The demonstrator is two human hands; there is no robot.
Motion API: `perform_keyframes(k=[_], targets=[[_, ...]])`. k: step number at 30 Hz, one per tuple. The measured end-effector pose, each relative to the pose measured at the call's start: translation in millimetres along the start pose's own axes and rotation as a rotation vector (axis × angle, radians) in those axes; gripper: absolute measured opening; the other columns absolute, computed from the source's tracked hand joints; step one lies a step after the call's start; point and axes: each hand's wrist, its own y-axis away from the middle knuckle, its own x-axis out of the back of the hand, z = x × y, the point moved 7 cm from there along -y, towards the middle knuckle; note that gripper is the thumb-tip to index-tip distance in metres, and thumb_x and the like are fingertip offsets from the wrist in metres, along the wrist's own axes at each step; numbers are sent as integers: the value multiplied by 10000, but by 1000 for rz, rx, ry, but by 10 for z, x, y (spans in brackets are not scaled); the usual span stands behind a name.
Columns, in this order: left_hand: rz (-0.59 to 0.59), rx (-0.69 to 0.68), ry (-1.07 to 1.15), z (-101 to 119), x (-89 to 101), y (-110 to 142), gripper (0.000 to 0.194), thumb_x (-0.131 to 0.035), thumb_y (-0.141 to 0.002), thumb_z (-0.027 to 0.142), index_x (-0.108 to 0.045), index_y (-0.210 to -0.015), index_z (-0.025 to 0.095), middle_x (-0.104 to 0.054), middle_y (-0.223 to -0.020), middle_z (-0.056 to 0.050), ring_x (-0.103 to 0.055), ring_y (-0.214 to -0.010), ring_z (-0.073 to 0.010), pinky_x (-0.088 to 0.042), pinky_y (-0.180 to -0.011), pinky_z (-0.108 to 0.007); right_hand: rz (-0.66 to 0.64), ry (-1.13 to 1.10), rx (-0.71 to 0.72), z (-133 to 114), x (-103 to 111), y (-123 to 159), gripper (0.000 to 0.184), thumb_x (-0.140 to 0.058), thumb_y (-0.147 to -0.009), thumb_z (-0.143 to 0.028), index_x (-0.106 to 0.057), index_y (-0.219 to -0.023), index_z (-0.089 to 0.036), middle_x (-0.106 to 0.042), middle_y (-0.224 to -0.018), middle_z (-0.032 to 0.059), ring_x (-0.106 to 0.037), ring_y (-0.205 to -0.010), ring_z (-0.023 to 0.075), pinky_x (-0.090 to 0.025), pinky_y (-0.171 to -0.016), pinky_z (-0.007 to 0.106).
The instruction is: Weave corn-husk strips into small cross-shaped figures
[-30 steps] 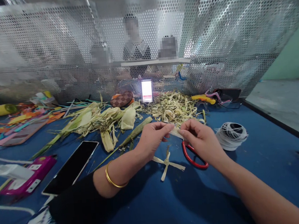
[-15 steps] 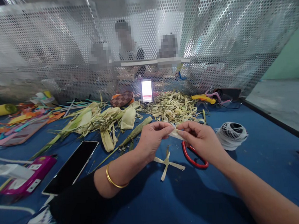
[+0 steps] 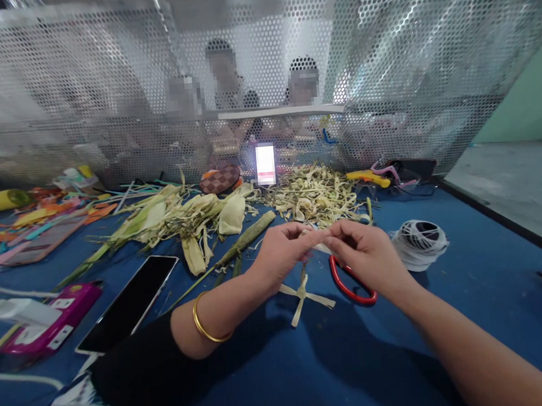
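My left hand [image 3: 282, 252] and my right hand [image 3: 366, 252] meet fingertip to fingertip above the blue table. Both pinch a pale strip of corn husk [image 3: 322, 247], mostly hidden by the fingers. Below them lies a small cross-shaped piece made of husk strips [image 3: 301, 294]. Red-handled scissors [image 3: 337, 279] rest under my right hand, their blades out of sight. Right of that hand sits a wound ball of white string [image 3: 419, 245].
Behind the hands spread a heap of shredded husk [image 3: 317, 196] and larger corn husks [image 3: 197, 215]. A black phone [image 3: 129, 303] and a magenta power strip [image 3: 57, 320] lie left. A perforated metal screen [image 3: 259, 47] closes off the back; people sit beyond it.
My left fingers have moved slightly right, closer to the right fingertips, covering more of the husk strip. Things on the table have stayed put.
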Motion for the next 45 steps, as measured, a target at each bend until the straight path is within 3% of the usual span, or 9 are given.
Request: perform_keyframes(k=[6,12,20,23,26,31,36,41,45], targets=[[92,-98,-6,75,46,18,233,-693,-672,335,-583,-572,156,-519,-560,37,-458,-547,-75,-414,-582,-217,-20,24,19,5,27,-18,216,-539,-826,-344,-555,-671,-195,-492,-522,-36,-426,-492,110,-321,-485,238],[119,-21,26,30,117,-35,185,-640,-737,330,-636,-664,160,-569,-553,19,-482,-525,-83,-419,-570,-213,-68,36,-5,83,87,-61,185,-524,-833,-333,-583,-724,-196,-526,-549,-28,-459,-510,123,-346,-501,245],[52,76,15,14,111,-63,483,-577,-732,631,-593,-662,154,-639,-619,-55,-549,-541,-123,-447,-552,-247,-27,18,-38,129,139,-94,211,-537,-797,-354,-556,-656,-198,-500,-507,-34,-440,-489,121,-335,-499,252],[45,8,-58,63,109,-60,386,-701,-663,530,-614,-636,155,-596,-577,-7,-506,-529,-94,-432,-560,-224,-45,37,-23,98,132,-87,206,-533,-798,-350,-561,-663,-198,-492,-504,-38,-434,-488,119,-331,-501,252],[75,-12,-48,57,117,-55,298,-709,-678,438,-618,-620,160,-561,-542,16,-485,-516,-84,-428,-558,-215,-59,43,-15,73,129,-80,207,-525,-803,-351,-563,-669,-199,-484,-504,-38,-427,-488,119,-328,-500,254],[89,23,-27,14,130,-56,307,-637,-742,442,-601,-621,163,-577,-556,-9,-507,-525,-100,-428,-541,-224,-64,47,-11,77,132,-78,201,-525,-804,-354,-565,-679,-201,-488,-516,-36,-428,-484,119,-331,-492,254],[62,-55,-69,43,130,-71,270,-641,-743,411,-582,-632,172,-524,-570,19,-483,-550,-92,-417,-553,-210,-50,48,18,49,144,-82,176,-525,-791,-330,-579,-686,-200,-518,-547,-24,-438,-503,118,-330,-498,249],[55,-36,-47,16,107,-77,374,-559,-781,515,-576,-630,173,-546,-614,0,-518,-594,-118,-429,-559,-231,-60,33,46,2,141,-76,161,-515,-787,-310,-581,-691,-200,-527,-561,-18,-443,-512,121,-333,-497,249],[2,-62,-103,96,59,-51,279,-695,-675,434,-632,-669,162,-585,-660,-4,-512,-614,-111,-413,-585,-233,-64,60,71,-14,144,-70,156,-522,-795,-301,-581,-690,-201,-563,-601,-5,-487,-564,135,-358,-531,253]])
